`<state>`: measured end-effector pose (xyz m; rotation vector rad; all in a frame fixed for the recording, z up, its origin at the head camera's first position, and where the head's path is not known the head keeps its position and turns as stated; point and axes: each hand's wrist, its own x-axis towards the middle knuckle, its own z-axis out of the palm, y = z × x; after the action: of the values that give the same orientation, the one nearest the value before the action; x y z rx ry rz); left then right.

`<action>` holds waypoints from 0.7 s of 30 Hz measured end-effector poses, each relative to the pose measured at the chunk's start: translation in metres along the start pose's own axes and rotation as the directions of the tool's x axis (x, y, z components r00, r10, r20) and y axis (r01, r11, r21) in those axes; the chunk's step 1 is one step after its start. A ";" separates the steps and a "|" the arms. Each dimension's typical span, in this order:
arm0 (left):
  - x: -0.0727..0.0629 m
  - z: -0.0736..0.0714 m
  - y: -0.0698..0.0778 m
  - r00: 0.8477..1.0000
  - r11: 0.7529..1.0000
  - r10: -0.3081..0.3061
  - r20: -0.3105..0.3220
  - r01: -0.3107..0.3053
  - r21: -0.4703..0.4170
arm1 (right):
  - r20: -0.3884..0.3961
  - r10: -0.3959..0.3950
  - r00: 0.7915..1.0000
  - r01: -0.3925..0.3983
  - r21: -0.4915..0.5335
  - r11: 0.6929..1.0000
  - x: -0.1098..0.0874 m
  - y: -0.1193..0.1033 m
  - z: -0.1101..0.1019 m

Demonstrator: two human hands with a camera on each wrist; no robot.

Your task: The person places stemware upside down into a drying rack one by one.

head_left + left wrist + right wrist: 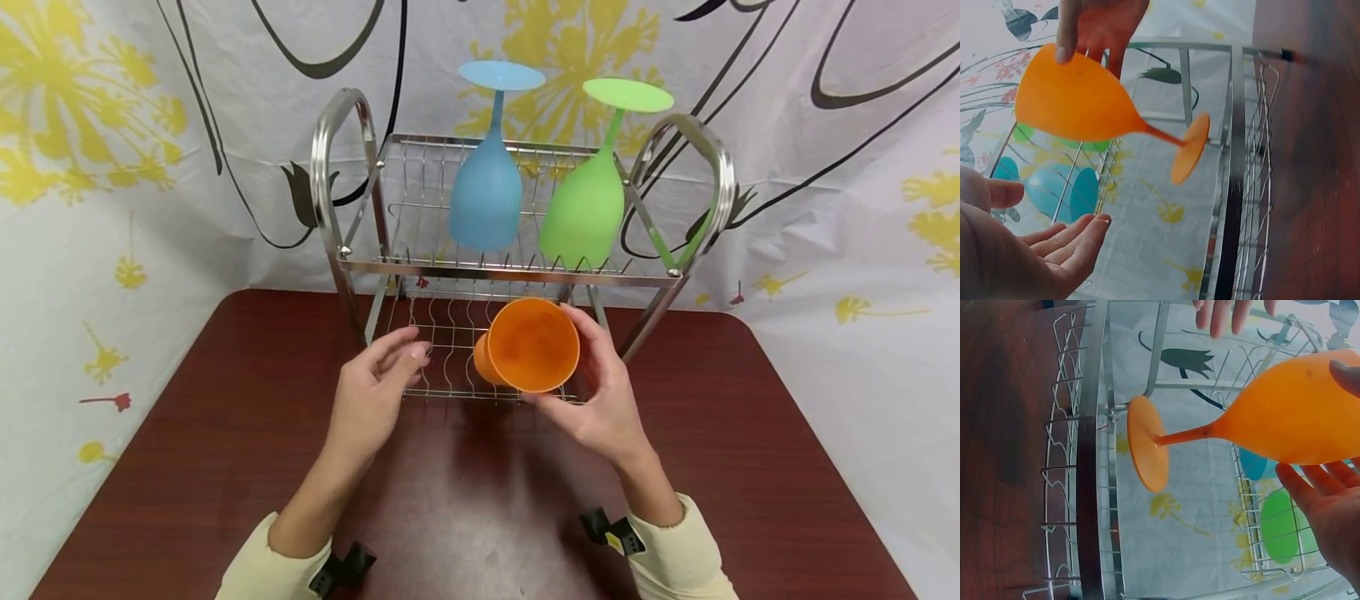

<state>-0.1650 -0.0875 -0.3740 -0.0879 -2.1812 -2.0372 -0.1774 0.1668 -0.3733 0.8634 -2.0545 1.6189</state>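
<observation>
My right hand [600, 396] grips an orange wine goblet [534, 346] by its bowl, thumb on one side and fingers on the other. In the head view the goblet's mouth faces the camera; its stem and round foot [1147, 444] show in the right wrist view, held clear of the rack. My left hand [375, 387] is apart from the goblet, fingers loosely bent around nothing, in front of the lower shelf. On the upper shelf of the metal dish rack [502, 273], a blue goblet [487, 196] and a green goblet [588, 208] stand upside down, the green one tilted.
The rack's wavy wire lower shelf [450, 350] lies just behind both hands. Curved metal handles [330, 167] rise at the rack's sides. A dark red wooden table [465, 508] carries the rack, with a patterned white cloth [180, 242] behind and beside it.
</observation>
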 end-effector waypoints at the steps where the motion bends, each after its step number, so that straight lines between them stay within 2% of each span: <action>1: 0.000 0.001 0.000 0.999 0.999 -0.029 0.012 0.029 -0.032 | 0.003 -0.009 1.000 0.009 -0.003 1.000 0.000 0.000 0.001; 5: -0.002 0.003 0.000 0.989 0.985 -0.126 0.080 0.135 -0.111 | 0.017 -0.034 0.999 0.035 -0.025 0.999 -0.002 0.002 0.002; 10: -0.001 0.003 0.000 0.959 0.945 -0.217 0.184 0.253 -0.205 | 0.030 -0.096 0.995 0.098 -0.055 0.994 -0.005 0.007 0.005; 15: 0.003 0.003 -0.002 0.914 0.880 -0.289 0.286 0.371 -0.296 | 0.048 -0.146 0.988 0.150 -0.096 0.984 -0.007 0.010 0.010; 21: 0.008 0.002 -0.006 0.849 0.791 -0.343 0.403 0.492 -0.363 | 0.080 -0.179 0.981 0.186 -0.092 0.978 -0.009 0.014 0.016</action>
<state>-0.1740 -0.0863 -0.3790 0.0313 -1.9573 -2.9621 -0.1790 0.1554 -0.3939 1.0549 -2.0182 1.3963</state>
